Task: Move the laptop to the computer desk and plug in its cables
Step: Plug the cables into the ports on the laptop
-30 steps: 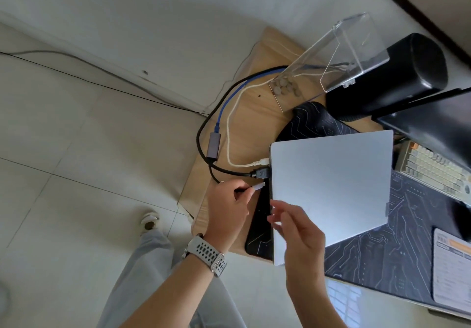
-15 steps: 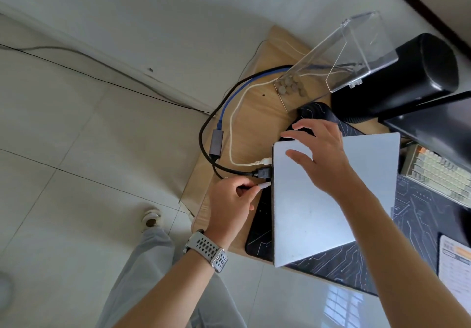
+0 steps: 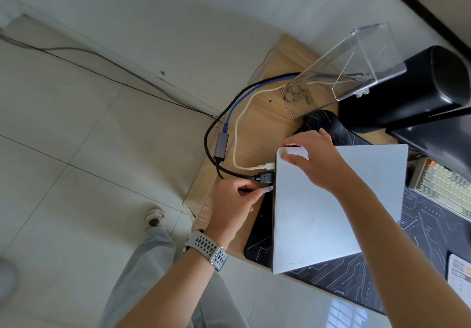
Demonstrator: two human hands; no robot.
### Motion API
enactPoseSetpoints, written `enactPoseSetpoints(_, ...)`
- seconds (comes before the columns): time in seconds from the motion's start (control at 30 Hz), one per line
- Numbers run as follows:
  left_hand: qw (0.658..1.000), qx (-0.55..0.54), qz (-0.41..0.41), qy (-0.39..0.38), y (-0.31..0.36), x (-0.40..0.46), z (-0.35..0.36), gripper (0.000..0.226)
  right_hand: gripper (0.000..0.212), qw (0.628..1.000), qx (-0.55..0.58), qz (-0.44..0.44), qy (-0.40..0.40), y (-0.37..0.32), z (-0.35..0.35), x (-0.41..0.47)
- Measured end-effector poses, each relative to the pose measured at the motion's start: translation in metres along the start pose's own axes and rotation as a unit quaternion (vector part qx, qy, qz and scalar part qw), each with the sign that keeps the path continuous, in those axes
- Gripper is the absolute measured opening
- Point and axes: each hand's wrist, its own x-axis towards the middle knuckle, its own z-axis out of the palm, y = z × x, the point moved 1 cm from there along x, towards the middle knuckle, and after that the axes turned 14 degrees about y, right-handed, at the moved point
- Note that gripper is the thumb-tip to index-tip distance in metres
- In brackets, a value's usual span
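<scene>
A closed silver laptop (image 3: 331, 215) lies on the black desk mat (image 3: 433, 246) of the wooden desk (image 3: 257, 128). In its left edge sit a white braided cable's plug (image 3: 267, 166) and a black cable's plug (image 3: 265, 177). My left hand (image 3: 233, 205) pinches a small silver connector (image 3: 267, 189) whose tip touches the laptop's left edge just below the black plug. This connector's thin lead runs from a grey adapter (image 3: 220, 145) on a blue cable. My right hand (image 3: 316, 159) grips the laptop's far left corner, fingers over the back edge and thumb on the lid.
A clear acrylic stand (image 3: 356, 72) and a black cylinder speaker (image 3: 413, 85) stand at the back of the desk. A keyboard (image 3: 443, 184) lies right of the laptop under a dark monitor (image 3: 438, 144). The desk's left edge drops to the tiled floor (image 3: 76, 174).
My right hand rose from the laptop's near edge, crossed the lid and took hold of the far left corner. My left hand kept the connector at the laptop's left edge.
</scene>
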Motion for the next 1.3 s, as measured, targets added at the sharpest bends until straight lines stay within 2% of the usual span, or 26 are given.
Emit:
enactPoseSetpoints(0.13,0.998,-0.044,-0.053,-0.002,0.002,-0.003,0.002,0.019,0.024,1.0,0.013,-0.012,0.001,0.003,0.0,0.001)
enactPoseSetpoints(0.37,0.999,-0.02,-0.039,0.031,0.008,-0.007,0.005,0.032,0.023,0.999,0.03,-0.031,0.012,0.005,0.0,0.002)
enactPoseSetpoints(0.53,0.994,0.04,0.062,0.077,0.004,-0.014,0.009,0.015,0.025,0.998,0.038,-0.04,0.007,0.006,0.0,0.005)
enactPoseSetpoints(0.67,0.976,0.089,0.169,0.104,0.007,-0.018,0.012,0.013,0.025,0.998,0.052,-0.04,0.002,0.007,-0.001,0.007)
enactPoseSetpoints(0.83,0.958,0.09,0.209,0.175,0.003,-0.024,0.02,0.004,0.023,0.998,0.059,-0.036,0.001,0.009,0.002,0.007)
enactPoseSetpoints(0.97,0.968,0.059,0.148,0.193,0.002,-0.026,0.029,0.004,0.021,0.997,0.072,-0.026,0.003,0.009,0.003,0.007)
enactPoseSetpoints(1.3,0.979,-0.013,-0.004,0.205,0.005,-0.028,0.039,0.027,0.021,0.995,0.098,0.023,0.006,0.003,0.001,0.007)
